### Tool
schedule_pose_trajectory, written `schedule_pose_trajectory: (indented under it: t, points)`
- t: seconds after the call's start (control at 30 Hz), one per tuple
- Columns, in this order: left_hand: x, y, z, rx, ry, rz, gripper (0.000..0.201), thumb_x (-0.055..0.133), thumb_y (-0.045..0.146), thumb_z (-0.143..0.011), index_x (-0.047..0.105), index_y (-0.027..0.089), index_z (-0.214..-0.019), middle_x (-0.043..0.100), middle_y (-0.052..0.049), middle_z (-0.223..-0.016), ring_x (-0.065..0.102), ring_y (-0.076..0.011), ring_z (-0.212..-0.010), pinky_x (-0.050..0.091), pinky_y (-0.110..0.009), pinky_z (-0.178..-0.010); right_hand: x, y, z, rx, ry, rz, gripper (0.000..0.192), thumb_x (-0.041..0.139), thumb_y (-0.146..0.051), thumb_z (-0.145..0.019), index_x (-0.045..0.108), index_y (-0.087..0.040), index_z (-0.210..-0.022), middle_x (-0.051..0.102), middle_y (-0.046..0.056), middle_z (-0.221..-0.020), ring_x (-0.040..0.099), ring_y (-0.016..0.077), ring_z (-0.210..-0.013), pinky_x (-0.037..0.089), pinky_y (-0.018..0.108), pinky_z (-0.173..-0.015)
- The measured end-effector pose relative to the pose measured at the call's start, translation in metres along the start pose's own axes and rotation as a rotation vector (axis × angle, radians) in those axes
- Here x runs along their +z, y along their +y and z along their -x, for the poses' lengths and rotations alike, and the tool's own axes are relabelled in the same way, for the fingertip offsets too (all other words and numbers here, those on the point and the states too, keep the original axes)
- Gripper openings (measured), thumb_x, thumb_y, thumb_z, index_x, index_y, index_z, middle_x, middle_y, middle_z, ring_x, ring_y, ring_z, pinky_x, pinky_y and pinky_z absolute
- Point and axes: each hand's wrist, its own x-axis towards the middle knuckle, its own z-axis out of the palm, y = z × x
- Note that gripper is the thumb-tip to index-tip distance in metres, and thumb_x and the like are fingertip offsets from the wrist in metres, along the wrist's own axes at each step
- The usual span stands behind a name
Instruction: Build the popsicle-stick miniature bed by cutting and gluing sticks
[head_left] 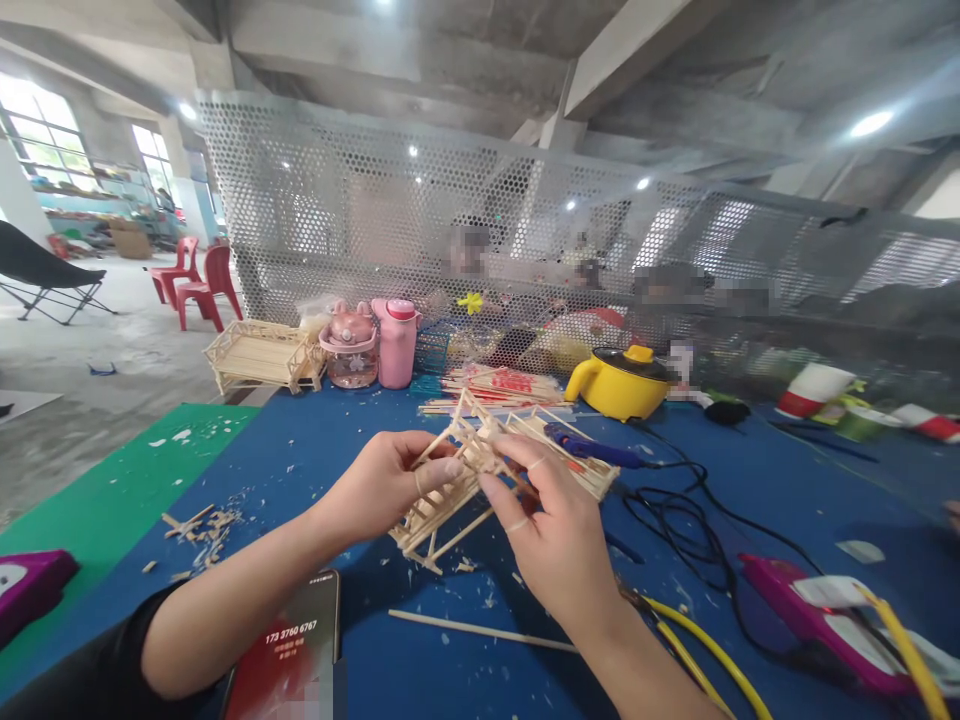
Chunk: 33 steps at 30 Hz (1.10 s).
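Note:
A small frame built of thin wooden sticks [435, 545] is held tilted above the blue table, between my two hands. My left hand [390, 485] is closed round its left side, thumb laid along the sticks. On its upper right part, the fingers of my right hand [551, 500] pinch close together; whatever small piece they may hold is hidden. Just behind lies a blue glue gun [592, 447], its dark cable running right. A loose wooden stick [480, 630] lies on the table in front of the frame.
A finished-looking stick model [259, 360], a pink bottle [396, 345], packs of sticks [502, 385] and a yellow pot [622, 390] line the back. Yellow-handled pliers [697, 650] and a phone [292, 640] lie near me. Stick scraps [202, 535] are at left. Perforated metal mesh [315, 200] stands behind.

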Motion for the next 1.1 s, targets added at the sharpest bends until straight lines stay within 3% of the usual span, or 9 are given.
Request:
schedule_pose_trajectory:
  t: [0.17, 0.4, 0.5, 0.6, 0.67, 0.77, 0.83, 0.93, 1.1]
  points:
    - [-0.002, -0.006, -0.002, -0.038, -0.092, 0.06, 0.033, 0.071, 0.033, -0.068, 0.064, 0.016, -0.095, 0.061, -0.002, -0.076, 0.051, -0.013, -0.067, 0.039, -0.024, -0.065, 0.001, 0.004, 0.0, 0.025, 0.082, -0.003, 0.018, 0.055, -0.026, -0.084, 0.061, -0.022, -0.1, 0.067, 0.006, -0.103, 0.063, 0.0198, -0.098, 0.053, 0.038, -0.085]
    - [-0.009, -0.007, -0.003, -0.131, -0.157, -0.113, 0.021, 0.07, 0.033, -0.069, 0.065, 0.016, -0.079, 0.054, 0.003, -0.061, 0.043, -0.0095, -0.054, 0.033, -0.022, -0.054, -0.002, 0.013, 0.002, 0.151, 0.082, -0.034, 0.016, 0.057, -0.03, -0.082, 0.062, -0.022, -0.096, 0.068, 0.006, -0.1, 0.064, 0.0199, -0.093, 0.055, 0.034, -0.077]
    - [-0.009, -0.009, -0.003, -0.116, -0.136, -0.091, 0.021, 0.068, 0.033, -0.07, 0.064, 0.016, -0.081, 0.056, 0.003, -0.063, 0.045, -0.0096, -0.056, 0.035, -0.022, -0.055, -0.001, 0.015, 0.007, 0.161, 0.088, -0.051, 0.026, 0.055, -0.029, -0.083, 0.059, -0.023, -0.108, 0.065, 0.006, -0.11, 0.061, 0.0204, -0.099, 0.054, 0.033, -0.076]
    - [-0.007, -0.013, -0.005, -0.119, -0.073, -0.005, 0.023, 0.067, 0.034, -0.072, 0.062, 0.016, -0.084, 0.06, 0.0, -0.07, 0.051, -0.0109, -0.061, 0.04, -0.023, -0.059, 0.0, 0.016, 0.012, 0.216, 0.144, -0.05, 0.044, 0.056, -0.031, -0.083, 0.047, -0.024, -0.126, 0.055, 0.01, -0.124, 0.056, 0.0219, -0.104, 0.053, 0.035, -0.077]
    - [-0.006, -0.015, -0.006, -0.138, -0.04, 0.069, 0.025, 0.067, 0.036, -0.073, 0.06, 0.016, -0.086, 0.06, 0.0, -0.074, 0.054, -0.0115, -0.062, 0.043, -0.024, -0.059, 0.0, 0.016, 0.013, 0.264, 0.186, -0.066, 0.048, 0.057, -0.033, -0.081, 0.044, -0.023, -0.126, 0.053, 0.011, -0.124, 0.056, 0.0217, -0.102, 0.051, 0.036, -0.079]
    - [-0.005, -0.014, -0.006, -0.159, -0.009, 0.108, 0.027, 0.067, 0.037, -0.073, 0.058, 0.016, -0.086, 0.059, 0.001, -0.072, 0.054, -0.0097, -0.058, 0.043, -0.021, -0.053, -0.001, 0.013, 0.012, 0.339, 0.166, -0.14, 0.031, 0.057, -0.036, -0.081, 0.052, -0.02, -0.108, 0.061, 0.007, -0.1, 0.058, 0.0172, -0.083, 0.05, 0.03, -0.07]
    - [-0.002, -0.013, -0.005, -0.164, 0.011, 0.131, 0.028, 0.068, 0.038, -0.072, 0.058, 0.016, -0.085, 0.059, 0.001, -0.07, 0.054, -0.0088, -0.057, 0.042, -0.019, -0.05, -0.001, 0.01, 0.012, 0.386, 0.028, -0.233, 0.02, 0.054, -0.038, -0.083, 0.055, -0.02, -0.091, 0.06, 0.002, -0.078, 0.056, 0.0136, -0.068, 0.048, 0.025, -0.06]
    - [0.003, -0.011, -0.003, -0.219, 0.028, 0.24, 0.035, 0.062, 0.048, -0.076, 0.06, 0.015, -0.086, 0.061, -0.001, -0.07, 0.056, -0.0097, -0.058, 0.043, -0.018, -0.05, 0.0, 0.005, 0.013, 0.418, -0.189, -0.331, 0.027, 0.047, -0.041, -0.087, 0.054, -0.019, -0.073, 0.052, -0.003, -0.061, 0.049, 0.0105, -0.056, 0.041, 0.021, -0.052]
    - [0.008, -0.012, -0.002, -0.355, 0.107, 0.423, 0.049, 0.045, 0.055, -0.084, 0.064, 0.013, -0.097, 0.067, -0.008, -0.08, 0.059, -0.0129, -0.062, 0.048, -0.023, -0.053, 0.002, 0.004, 0.015, 0.409, -0.184, -0.217, 0.036, 0.043, -0.042, -0.089, 0.048, -0.019, -0.061, 0.039, -0.005, -0.052, 0.038, 0.0091, -0.05, 0.033, 0.022, -0.05]
